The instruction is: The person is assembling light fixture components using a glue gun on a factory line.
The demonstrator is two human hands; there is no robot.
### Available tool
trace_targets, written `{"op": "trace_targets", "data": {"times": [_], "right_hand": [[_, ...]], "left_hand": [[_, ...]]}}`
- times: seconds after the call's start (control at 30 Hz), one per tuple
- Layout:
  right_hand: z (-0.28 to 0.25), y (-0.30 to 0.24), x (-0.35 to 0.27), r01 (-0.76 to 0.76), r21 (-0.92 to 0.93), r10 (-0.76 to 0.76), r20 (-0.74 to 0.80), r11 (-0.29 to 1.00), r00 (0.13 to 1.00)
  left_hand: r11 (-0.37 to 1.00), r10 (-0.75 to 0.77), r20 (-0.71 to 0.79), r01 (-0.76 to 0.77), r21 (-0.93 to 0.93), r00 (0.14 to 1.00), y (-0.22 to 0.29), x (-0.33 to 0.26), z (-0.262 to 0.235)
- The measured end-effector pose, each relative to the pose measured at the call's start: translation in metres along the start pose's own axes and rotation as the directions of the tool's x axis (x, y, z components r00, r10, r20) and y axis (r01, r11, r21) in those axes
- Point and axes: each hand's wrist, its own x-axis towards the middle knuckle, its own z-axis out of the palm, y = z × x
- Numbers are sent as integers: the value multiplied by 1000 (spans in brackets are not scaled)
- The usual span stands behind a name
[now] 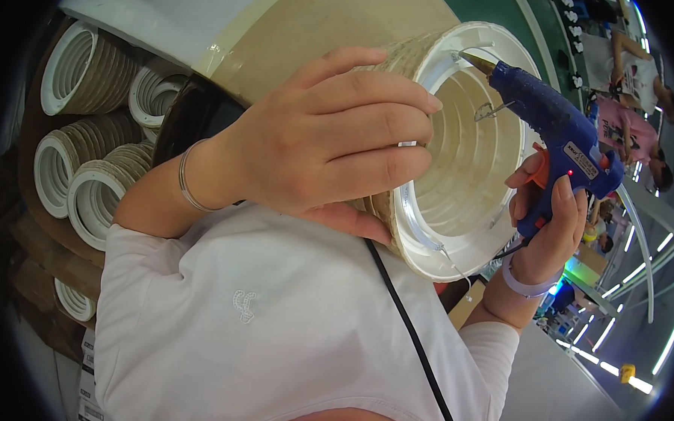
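A beige ribbed cylinder (467, 152) with a white ring (455, 262) around its open end leans against my white shirt. My left hand (347, 139) grips its near side, fingers lying toward the rim and thumb lower down; the fingertips' contact is partly hidden. My right hand (551, 212) is wrapped around a blue hot glue gun (555, 118) with an orange trigger and a lit red light. The gun's nozzle points at the ring's upper edge, next to a clear strip (419, 218) running along the inside of the ring. A thin thread hangs off the ring's lower edge.
Several similar ribbed cylinders (95, 72) with white rings are stacked at the left on brown cardboard. A tan board (315, 25) lies on the table ahead, beside a green surface (536, 38). A black cord (414, 338) crosses my shirt. Other people (632, 80) sit at the far right.
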Motion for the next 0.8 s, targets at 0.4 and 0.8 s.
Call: {"op": "trace_targets", "data": {"times": [0.4,0.8], "right_hand": [[13,3,-1,16,-160,-37,-131,987,991],[-6,6,-5,-41,-48,41,9,998,999]], "left_hand": [[1000,1,3,-1,9,1000,1,-1,2],[1000,-2,12,2,8,1000,0,1,0]]}}
